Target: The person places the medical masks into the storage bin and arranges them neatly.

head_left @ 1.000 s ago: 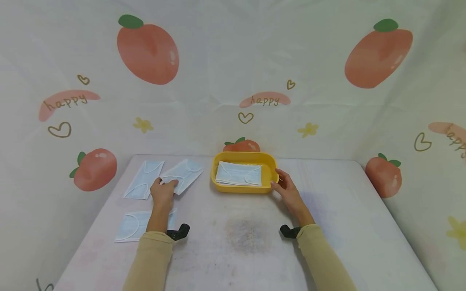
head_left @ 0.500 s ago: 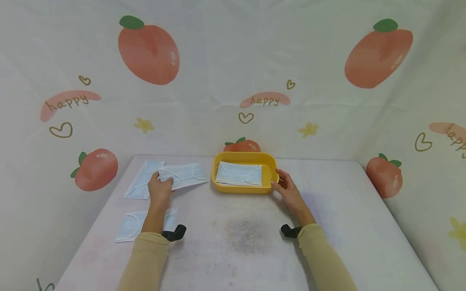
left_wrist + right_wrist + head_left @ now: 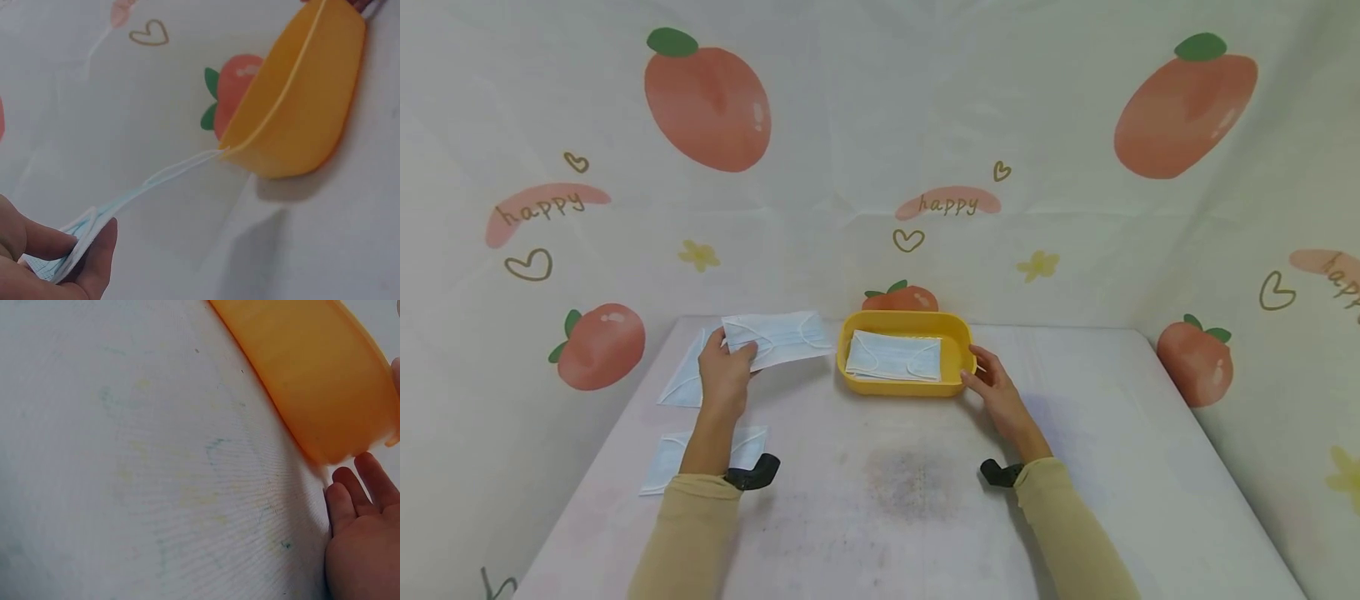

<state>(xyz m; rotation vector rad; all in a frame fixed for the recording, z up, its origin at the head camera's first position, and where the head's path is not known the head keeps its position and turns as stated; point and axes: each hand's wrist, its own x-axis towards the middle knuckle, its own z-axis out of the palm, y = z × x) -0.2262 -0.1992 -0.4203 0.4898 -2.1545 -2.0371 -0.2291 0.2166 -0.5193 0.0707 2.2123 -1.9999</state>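
My left hand (image 3: 726,375) pinches a light-blue face mask (image 3: 786,337) by its left end, between thumb and fingers. The mask is raised and spreads rightward, its far corner overlapping the left rim of a yellow plastic box (image 3: 906,388) in the head view. In the left wrist view the mask (image 3: 125,199) shows nearly edge-on, with its ear loop. Several stacked masks (image 3: 893,357) lie inside the box. My right hand (image 3: 1003,400) touches the right end of the box, thumb near the front corner; in the right wrist view its fingers (image 3: 375,481) are fairly straight against the end wall.
Behind my left hand one more mask (image 3: 685,383) lies slanted on the white table (image 3: 910,533). Another mask (image 3: 662,462) lies nearer, partly covered by my left forearm. A printed fabric backdrop (image 3: 835,125) rises behind the table.
My left hand has lifted the mask up and away from me, and the mask has swung from a slant to nearly level, pointing at the box. My right hand stays at the box.
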